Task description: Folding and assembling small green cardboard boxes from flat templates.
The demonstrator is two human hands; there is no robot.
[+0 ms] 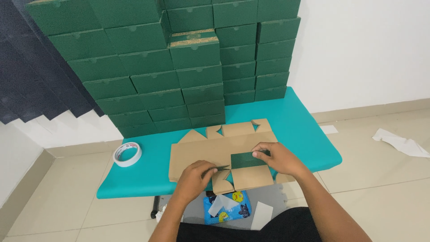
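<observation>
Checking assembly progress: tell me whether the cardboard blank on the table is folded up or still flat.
Mostly flat: the cardboard blank lies brown side up, one green flap turned over under the right hand.

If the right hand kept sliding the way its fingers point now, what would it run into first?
The right hand points left across the flat cardboard blank, fingers on the folded green flap. Going on, it would probably meet the left hand first, though depth is hard to judge.
</observation>
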